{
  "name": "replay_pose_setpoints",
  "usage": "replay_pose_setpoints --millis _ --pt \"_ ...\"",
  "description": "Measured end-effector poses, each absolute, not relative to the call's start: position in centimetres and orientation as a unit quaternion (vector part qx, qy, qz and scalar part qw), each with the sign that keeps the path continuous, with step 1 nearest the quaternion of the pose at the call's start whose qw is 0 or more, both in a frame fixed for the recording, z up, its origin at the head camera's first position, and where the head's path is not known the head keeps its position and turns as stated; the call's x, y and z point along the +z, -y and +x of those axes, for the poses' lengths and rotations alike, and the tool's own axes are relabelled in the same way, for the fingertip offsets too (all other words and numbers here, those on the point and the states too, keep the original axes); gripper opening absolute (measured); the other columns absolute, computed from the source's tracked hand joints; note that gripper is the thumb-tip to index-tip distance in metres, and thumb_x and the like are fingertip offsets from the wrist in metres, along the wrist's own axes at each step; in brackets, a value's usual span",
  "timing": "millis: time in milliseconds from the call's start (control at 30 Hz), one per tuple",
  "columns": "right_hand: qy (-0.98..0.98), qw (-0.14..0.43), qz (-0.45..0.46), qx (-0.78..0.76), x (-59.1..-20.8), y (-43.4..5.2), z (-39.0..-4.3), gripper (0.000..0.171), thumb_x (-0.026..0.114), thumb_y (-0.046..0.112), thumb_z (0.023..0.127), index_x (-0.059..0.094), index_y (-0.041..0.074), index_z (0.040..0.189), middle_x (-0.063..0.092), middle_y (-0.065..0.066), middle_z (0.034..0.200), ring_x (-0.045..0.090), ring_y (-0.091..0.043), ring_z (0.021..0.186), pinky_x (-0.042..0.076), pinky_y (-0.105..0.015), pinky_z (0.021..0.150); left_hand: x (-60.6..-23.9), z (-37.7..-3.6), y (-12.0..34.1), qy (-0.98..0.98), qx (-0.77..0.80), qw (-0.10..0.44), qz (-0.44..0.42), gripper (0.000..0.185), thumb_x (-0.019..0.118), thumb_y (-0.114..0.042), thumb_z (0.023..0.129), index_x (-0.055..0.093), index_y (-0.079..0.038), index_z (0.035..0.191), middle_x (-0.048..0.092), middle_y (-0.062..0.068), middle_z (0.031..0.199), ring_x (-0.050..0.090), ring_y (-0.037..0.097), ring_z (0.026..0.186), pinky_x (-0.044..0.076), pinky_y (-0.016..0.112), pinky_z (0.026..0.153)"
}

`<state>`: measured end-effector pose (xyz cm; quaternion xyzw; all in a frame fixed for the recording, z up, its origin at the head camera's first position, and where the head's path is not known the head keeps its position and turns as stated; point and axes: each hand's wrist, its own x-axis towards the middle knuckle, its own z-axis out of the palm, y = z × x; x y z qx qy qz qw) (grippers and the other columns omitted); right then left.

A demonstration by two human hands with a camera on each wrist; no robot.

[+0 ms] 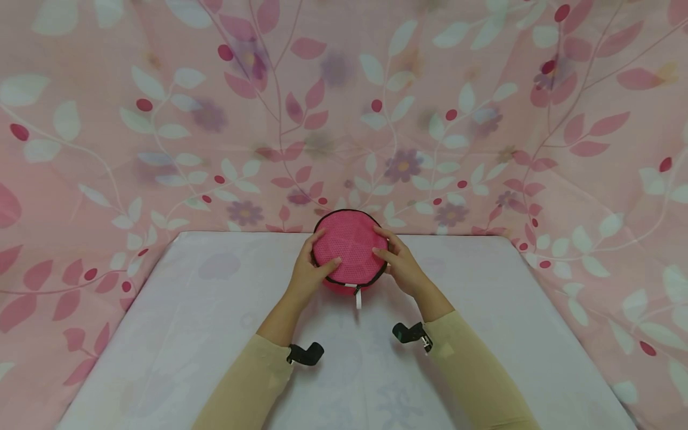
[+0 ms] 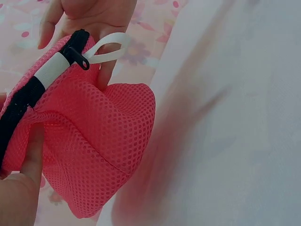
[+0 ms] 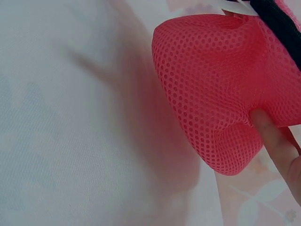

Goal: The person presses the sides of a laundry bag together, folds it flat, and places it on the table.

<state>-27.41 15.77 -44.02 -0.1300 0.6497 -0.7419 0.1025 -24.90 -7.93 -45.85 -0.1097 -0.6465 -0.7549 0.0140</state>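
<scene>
Both hands hold a round pink mesh zip bag (image 1: 352,248) above the far part of the white-covered table. My left hand (image 1: 312,269) grips its left side, thumb over the flat round face and fingers behind the black rim. On the right side, my right hand (image 1: 405,266) holds the rim, its thumb on the same face. A black zipper pull (image 2: 79,59) and a white loop (image 2: 110,47) hang at the edge nearest me. In the right wrist view, a finger (image 3: 273,134) presses into the soft, dented mesh body (image 3: 211,80).
The table (image 1: 215,298) has a white cloth with faint patterns. A pink curtain (image 1: 344,119) printed with leaves and flowers stands behind it and along both sides. Black wrist mounts (image 1: 306,354) show at the beige sleeves (image 1: 247,382).
</scene>
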Motion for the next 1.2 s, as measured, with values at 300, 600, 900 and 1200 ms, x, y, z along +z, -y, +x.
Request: replay_pose_setpoints --millis 300,600,900,1200 --pt "-0.650 0.100 -0.120 -0.743 -44.1 -15.7 -27.6 0.056 0.054 0.007 0.100 0.036 0.012 0.154 0.035 -0.016 0.152 0.046 -0.024 0.124 0.053 -0.043 0.088 -43.2 -23.1 7.8 0.648 -0.753 0.004 -0.110 0.078 0.072 0.000 0.090 0.032 -0.011 0.156 0.033 0.016 0.157 0.042 0.031 0.139 0.037 0.041 0.112" --pt "-0.632 0.117 -0.127 -0.756 -44.1 -15.6 -27.5 0.057 0.051 0.006 0.100 0.034 0.013 0.154 0.034 -0.016 0.153 0.051 -0.022 0.119 0.055 -0.036 0.084 -45.5 -24.6 7.7 0.644 -0.757 0.011 -0.108 0.077 0.075 -0.006 0.089 0.037 -0.021 0.154 0.038 0.010 0.154 0.044 0.029 0.135 0.038 0.043 0.112" --pt "-0.627 0.121 -0.140 -0.757 -44.1 -15.6 -27.4 0.057 0.050 0.007 0.101 0.032 0.011 0.155 0.032 -0.017 0.154 0.054 -0.023 0.116 0.055 -0.034 0.082 -46.2 -25.0 7.5 0.641 -0.760 0.006 -0.106 0.075 0.076 -0.006 0.089 0.039 -0.025 0.152 0.039 0.009 0.152 0.046 0.029 0.134 0.039 0.043 0.110" --pt "-0.595 0.122 -0.133 -0.783 -44.0 -15.5 -27.3 0.055 0.048 0.004 0.101 0.032 0.006 0.153 0.037 -0.014 0.147 0.059 -0.016 0.107 0.056 -0.029 0.081 -46.2 -24.8 7.6 0.638 -0.762 0.003 -0.115 0.076 0.076 -0.005 0.088 0.039 -0.024 0.152 0.040 0.009 0.152 0.047 0.028 0.133 0.040 0.041 0.110"
